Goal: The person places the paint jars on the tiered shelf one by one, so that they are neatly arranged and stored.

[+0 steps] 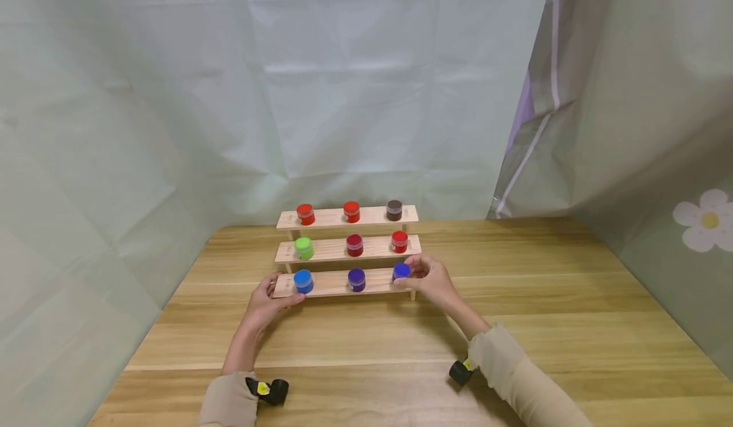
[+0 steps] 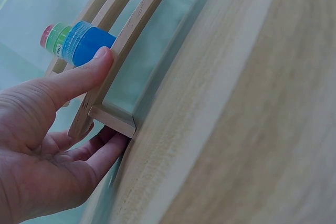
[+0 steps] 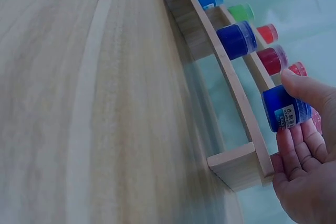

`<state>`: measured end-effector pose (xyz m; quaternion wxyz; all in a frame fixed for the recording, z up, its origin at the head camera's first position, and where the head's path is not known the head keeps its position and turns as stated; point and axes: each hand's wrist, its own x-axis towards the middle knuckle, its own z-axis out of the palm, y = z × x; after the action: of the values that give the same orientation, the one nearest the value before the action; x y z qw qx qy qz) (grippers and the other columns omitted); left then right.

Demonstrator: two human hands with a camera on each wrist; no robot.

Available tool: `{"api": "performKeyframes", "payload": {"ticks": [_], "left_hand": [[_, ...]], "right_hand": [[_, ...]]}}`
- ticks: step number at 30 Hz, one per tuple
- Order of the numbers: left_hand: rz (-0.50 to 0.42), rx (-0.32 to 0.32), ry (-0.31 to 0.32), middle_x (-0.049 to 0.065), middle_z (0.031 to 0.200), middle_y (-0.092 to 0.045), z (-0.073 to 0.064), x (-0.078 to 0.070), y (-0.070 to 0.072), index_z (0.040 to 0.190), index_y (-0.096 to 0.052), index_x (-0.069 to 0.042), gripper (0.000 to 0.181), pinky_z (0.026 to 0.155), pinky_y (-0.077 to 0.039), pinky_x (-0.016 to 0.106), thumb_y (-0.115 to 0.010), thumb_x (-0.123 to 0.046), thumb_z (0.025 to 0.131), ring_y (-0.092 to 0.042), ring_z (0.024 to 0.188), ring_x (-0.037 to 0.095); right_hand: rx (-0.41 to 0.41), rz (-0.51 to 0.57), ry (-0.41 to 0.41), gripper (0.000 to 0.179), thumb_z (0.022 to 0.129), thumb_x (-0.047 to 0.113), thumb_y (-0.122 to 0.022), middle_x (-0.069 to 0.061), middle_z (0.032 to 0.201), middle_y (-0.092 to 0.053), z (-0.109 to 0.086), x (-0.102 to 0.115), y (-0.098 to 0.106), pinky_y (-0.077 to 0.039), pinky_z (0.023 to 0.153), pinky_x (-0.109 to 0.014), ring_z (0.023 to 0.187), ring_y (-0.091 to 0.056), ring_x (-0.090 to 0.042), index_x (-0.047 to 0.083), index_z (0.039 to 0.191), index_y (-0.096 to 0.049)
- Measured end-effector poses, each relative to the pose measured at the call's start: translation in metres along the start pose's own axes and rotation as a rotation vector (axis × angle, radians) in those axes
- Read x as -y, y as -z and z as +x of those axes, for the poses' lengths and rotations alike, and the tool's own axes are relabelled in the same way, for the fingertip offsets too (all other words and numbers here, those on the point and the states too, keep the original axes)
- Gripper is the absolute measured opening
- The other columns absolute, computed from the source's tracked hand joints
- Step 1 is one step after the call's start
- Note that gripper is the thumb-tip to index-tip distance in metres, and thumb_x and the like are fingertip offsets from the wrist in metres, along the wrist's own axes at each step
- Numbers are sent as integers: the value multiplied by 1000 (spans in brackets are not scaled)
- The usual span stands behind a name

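Note:
A three-tiered wooden rack stands on the table with small paint jars along its steps. My left hand grips the left end of the lowest step. Its thumb lies at the front edge beside a light blue jar, and the other fingers curl around the end. At the right end of that step, my right hand pinches a dark blue paint jar between thumb and fingers; its white label faces the right wrist camera. A violet-blue jar sits mid-step between the hands.
On the middle step are a green jar, a dark red jar and a red jar. Two red-orange jars, one at the left, and a dark brown jar occupy the top step. A pale curtain hangs behind the wooden table.

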<state>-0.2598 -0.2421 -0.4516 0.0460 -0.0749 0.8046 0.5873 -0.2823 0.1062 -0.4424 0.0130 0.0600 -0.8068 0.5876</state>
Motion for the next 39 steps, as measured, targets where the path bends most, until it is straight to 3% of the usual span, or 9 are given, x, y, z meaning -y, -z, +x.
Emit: {"api": "performKeyframes", "payload": {"ticks": [7, 16, 30, 39], "left_hand": [[-6, -2, 7, 23, 150, -35, 0, 0, 0, 152, -19, 0, 92, 96, -43, 27, -77, -17, 83, -38, 133, 34], [-11, -3, 7, 24, 150, -33, 0, 0, 0, 153, -18, 0, 92, 107, -39, 40, -77, -17, 84, -37, 134, 36], [-18, 0, 14, 24, 150, -33, 0, 0, 0, 153, -19, 0, 93, 108, -38, 41, -77, -17, 83, -37, 134, 35], [-12, -1, 3, 24, 149, -34, -1, -2, 0, 152, -19, 1, 92, 101, -42, 33, -77, -17, 83, -39, 132, 35]], "right_hand": [[13, 2, 12, 38, 75, 14, -84, -10, 99, -66, -1, -1, 0, -46, 80, -27, 88, -57, -16, 4, 105, -62], [25, 1, 40, 33, 75, 14, -84, -7, 92, -65, 0, -3, -1, -44, 77, -27, 83, -56, -14, 5, 95, -60], [39, -11, 81, 32, 75, 11, -84, -10, 94, -65, 0, -6, -1, -44, 80, -28, 85, -57, -13, 4, 95, -60], [57, -18, 97, 32, 75, 9, -82, -10, 95, -65, -1, -4, -1, -44, 83, -26, 86, -58, -13, 3, 97, -59]]}}
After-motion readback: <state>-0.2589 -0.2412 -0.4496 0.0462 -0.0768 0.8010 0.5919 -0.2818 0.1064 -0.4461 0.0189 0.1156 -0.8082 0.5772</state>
